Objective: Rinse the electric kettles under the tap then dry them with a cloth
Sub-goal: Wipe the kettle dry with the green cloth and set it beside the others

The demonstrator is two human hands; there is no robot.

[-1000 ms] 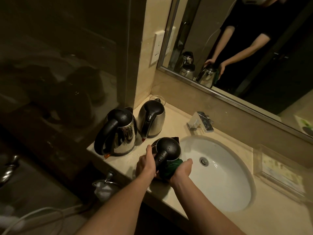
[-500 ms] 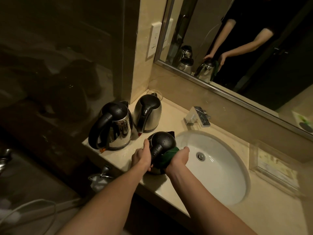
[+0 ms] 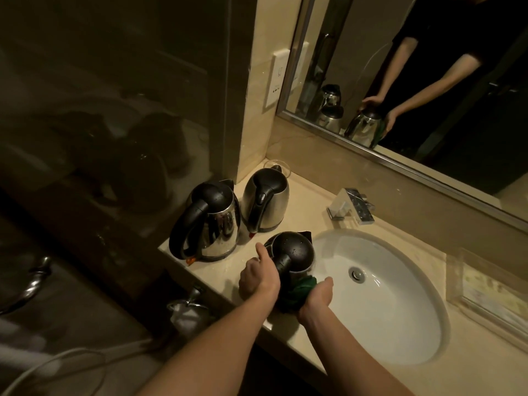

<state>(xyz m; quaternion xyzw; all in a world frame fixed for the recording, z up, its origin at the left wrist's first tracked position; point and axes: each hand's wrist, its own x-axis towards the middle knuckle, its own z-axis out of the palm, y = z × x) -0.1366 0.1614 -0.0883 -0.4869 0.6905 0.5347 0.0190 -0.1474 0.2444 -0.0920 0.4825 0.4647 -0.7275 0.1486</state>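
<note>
Wet kettle being wiped at the sink's edge.

The wet kettle (image 3: 291,252) stands on the counter (image 3: 223,271) just beside the left rim of the sink (image 3: 400,310), with droplets on its black lid. The left hand (image 3: 258,277) holds its left side, thumb raised; the fingers seem curled round the body, though the dim light hides them. The right hand (image 3: 317,295) clutches a bunched green cloth (image 3: 300,290) against the kettle below its handle. A shiny kettle (image 3: 211,221) and a brushed kettle (image 3: 267,201) stand behind.
</note>
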